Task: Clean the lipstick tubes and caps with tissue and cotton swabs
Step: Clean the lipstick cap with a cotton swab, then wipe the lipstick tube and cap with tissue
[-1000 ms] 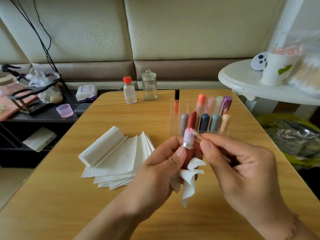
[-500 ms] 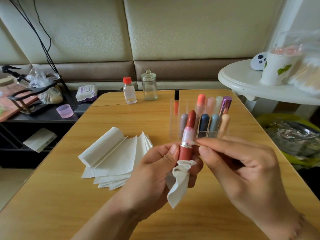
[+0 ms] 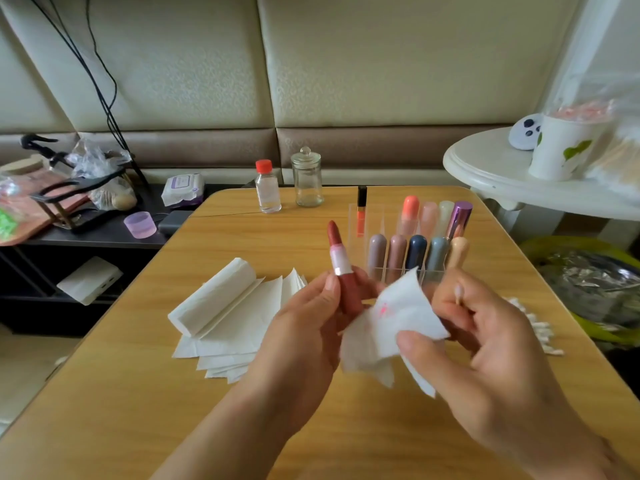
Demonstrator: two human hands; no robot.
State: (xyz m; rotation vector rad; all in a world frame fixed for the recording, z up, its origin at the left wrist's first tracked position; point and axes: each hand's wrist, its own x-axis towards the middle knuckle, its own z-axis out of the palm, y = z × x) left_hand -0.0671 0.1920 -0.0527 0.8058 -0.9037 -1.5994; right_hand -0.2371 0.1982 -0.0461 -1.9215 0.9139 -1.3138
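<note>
Above the middle of the wooden table (image 3: 242, 427), the left hand (image 3: 304, 327) grips the open lipstick (image 3: 341, 271) upright, tip tilted slightly left. Just right, the right hand (image 3: 485, 344) pinches a stained tissue (image 3: 391, 327) and a cotton swab (image 3: 459, 292), touching its base.

I count ten lipsticks: one open tube (image 3: 341, 268) up in the air, nine in the clear organizer (image 3: 381, 230). Also one piece of tissue (image 3: 394, 320), one tissue stack (image 3: 235, 313), one small bottle (image 3: 267, 187), one glass jar (image 3: 307, 178).
</note>
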